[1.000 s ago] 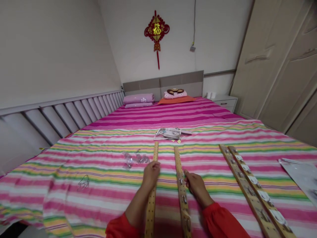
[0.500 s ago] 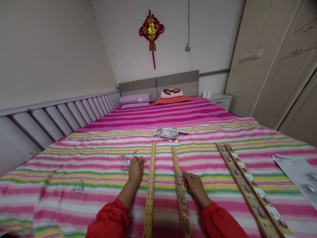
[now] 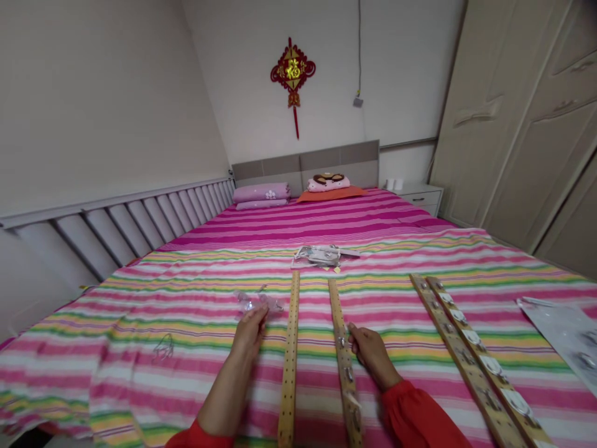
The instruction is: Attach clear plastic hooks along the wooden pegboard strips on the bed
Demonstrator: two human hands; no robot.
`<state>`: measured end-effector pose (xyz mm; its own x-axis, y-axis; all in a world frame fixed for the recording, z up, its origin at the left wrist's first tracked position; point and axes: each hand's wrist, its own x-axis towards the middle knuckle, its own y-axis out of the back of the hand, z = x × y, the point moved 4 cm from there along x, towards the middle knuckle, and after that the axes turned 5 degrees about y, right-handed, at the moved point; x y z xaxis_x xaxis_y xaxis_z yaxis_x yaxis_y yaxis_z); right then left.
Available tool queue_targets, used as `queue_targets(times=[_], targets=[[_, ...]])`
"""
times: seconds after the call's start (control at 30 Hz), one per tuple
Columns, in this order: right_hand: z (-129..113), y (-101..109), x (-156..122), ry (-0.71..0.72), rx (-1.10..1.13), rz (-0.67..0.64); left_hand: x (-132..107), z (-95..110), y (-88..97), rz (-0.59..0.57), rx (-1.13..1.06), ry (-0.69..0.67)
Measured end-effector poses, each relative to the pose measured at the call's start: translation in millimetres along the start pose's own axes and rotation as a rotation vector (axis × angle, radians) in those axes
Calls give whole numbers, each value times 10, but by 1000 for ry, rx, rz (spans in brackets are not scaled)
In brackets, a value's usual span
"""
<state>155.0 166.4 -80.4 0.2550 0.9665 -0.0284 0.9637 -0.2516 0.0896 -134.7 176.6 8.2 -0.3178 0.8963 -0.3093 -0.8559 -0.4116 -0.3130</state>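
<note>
My left hand [image 3: 250, 326] is closed in a pinch at the near edge of a small clear plastic bag [image 3: 246, 300], which holds shiny bits. Just right of it lies a bare wooden strip [image 3: 290, 354] with rows of small holes. A second wooden strip [image 3: 334, 305] runs roughly parallel, with several small metal fittings [image 3: 347, 373] on its nearer part. My right hand [image 3: 373, 354] rests beside this strip's right edge, thumb and finger pressed together by a fitting. Whatever its fingertips hold, if anything, is too small to make out.
At right lie two wooden strips [image 3: 450, 328] [image 3: 487, 367] bearing metal fittings, the outer one also with white pieces. Beyond them is a clear bag [image 3: 559, 330] of metal parts. Another plastic packet [image 3: 321, 255] lies ahead. A thin wire loop [image 3: 164, 348] sits at left on the striped sheet.
My left hand has drawn back slightly toward me to the bag's near edge, and more of the forearm shows. My right hand stays beside the strip. The whole view has shifted a little.
</note>
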Motion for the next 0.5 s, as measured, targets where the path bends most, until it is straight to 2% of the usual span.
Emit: queue_targets(times=[0.13, 0.27, 0.5], targets=[[-20, -6, -27, -28, 120, -31, -225, -6, -61, -60, 27, 39], [-93, 30, -93, -8, 189, -44, -450, -36, -194, -168, 171, -46], [-391, 69, -359, 61, 319, -88, -732, -200, -426, -289, 373, -83]])
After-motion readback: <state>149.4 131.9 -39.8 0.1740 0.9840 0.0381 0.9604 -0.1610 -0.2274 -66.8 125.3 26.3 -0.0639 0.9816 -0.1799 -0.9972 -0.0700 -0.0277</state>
